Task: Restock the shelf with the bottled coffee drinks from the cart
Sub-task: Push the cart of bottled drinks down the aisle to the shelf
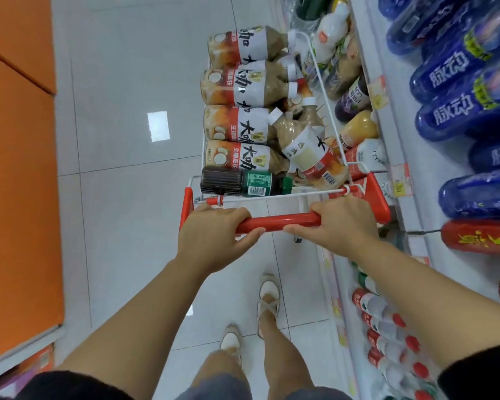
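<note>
A white wire cart (324, 82) with a red handle bar (280, 222) stands in front of me in a shop aisle. Several beige bottled coffee drinks (237, 125) with white and red labels lie on their sides in it. One coffee bottle (309, 151) rests tilted on top at the right. A dark bottle with a green label (243, 183) lies across the near end. My left hand (214, 235) and my right hand (341, 223) both grip the handle bar.
A white shelf unit (387, 116) runs along the right, close to the cart, with blue bottles (456, 79) above, mixed drinks in the middle and red-capped water bottles (387, 336) low down. An orange and white display (15, 168) lines the left. White tiled floor (122, 82) lies between.
</note>
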`<state>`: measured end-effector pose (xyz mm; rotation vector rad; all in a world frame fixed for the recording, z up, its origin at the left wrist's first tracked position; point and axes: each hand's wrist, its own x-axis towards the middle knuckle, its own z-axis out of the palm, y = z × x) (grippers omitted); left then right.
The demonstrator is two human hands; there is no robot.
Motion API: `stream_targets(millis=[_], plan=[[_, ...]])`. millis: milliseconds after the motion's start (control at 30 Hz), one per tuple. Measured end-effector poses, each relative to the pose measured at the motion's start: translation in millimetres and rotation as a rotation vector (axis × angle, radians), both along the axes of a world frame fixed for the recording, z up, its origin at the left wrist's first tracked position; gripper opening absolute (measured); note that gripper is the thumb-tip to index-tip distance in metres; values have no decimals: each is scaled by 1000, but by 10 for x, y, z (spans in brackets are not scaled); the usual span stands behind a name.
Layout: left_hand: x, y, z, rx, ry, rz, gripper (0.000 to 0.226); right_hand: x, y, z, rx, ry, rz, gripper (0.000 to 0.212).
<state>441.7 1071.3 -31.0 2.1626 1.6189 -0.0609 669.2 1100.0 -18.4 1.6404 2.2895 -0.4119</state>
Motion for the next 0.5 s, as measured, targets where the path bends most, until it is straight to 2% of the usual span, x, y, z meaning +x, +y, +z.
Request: stream_targets(millis=[167, 267, 500], plan=[[-17, 582, -44, 28, -14, -3, 51, -4, 578, -21, -12, 14, -24, 82], [-39, 917, -34, -13, 3, -26, 47, -17, 907, -11, -28, 27, -39, 82], [-57, 1587, 12, -38, 2, -74, 42, -29, 1553, 1, -69, 28, -70, 69]])
